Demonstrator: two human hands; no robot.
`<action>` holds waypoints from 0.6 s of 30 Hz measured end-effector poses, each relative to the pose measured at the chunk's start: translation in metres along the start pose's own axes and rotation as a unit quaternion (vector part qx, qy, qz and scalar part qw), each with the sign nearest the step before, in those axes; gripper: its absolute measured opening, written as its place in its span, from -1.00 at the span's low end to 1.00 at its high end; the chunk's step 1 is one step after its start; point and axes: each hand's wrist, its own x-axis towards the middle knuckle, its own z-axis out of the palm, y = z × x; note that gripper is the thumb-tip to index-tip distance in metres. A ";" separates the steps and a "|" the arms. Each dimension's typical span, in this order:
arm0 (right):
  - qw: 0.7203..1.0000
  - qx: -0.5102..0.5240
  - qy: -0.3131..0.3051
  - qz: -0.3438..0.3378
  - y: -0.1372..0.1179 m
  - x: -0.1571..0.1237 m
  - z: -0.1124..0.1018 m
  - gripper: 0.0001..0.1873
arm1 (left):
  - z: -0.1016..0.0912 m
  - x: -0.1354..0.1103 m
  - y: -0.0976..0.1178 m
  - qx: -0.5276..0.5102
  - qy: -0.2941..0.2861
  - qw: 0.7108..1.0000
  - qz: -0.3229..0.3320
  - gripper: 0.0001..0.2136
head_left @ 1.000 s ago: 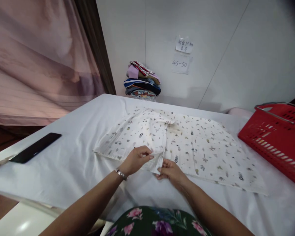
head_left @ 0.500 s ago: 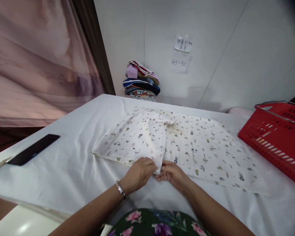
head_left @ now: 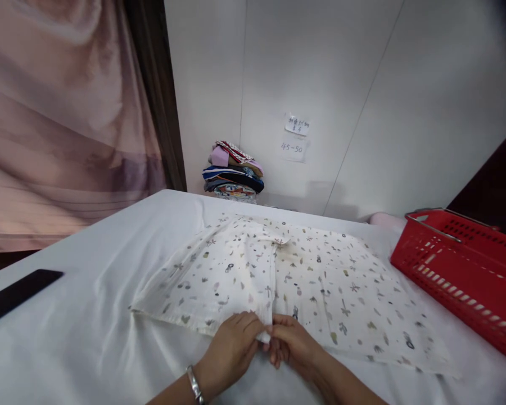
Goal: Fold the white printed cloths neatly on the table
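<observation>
A white cloth (head_left: 337,298) printed with small grey, brown and green motifs lies spread over the bed-like white surface. Its left part is folded over, so the free edge runs down the middle of the cloth. My left hand (head_left: 231,349), with a silver bracelet at the wrist, pinches the near corner of that folded layer. From the other side my right hand (head_left: 293,343) has its fingers closed at the same corner, touching the left fingertips. The hands hide the very tip of the corner.
A red plastic basket (head_left: 459,270) with a metal handle stands at the right. Folded fabrics are stacked (head_left: 234,171) by the back wall. A black flat phone-like object (head_left: 21,292) rests at the left. Paper notes (head_left: 294,147) hang on the wall, and a pink curtain (head_left: 63,124) hangs at left.
My view has tilted upward, so everything sits lower in the picture. Both hands stay at the cloth's corner; the right fingers now close on it more tightly.
</observation>
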 end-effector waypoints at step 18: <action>0.960 -0.068 0.264 -0.060 -0.129 0.166 -0.099 -0.82 | -0.002 -0.001 -0.018 -0.125 0.043 0.986 0.100 -0.76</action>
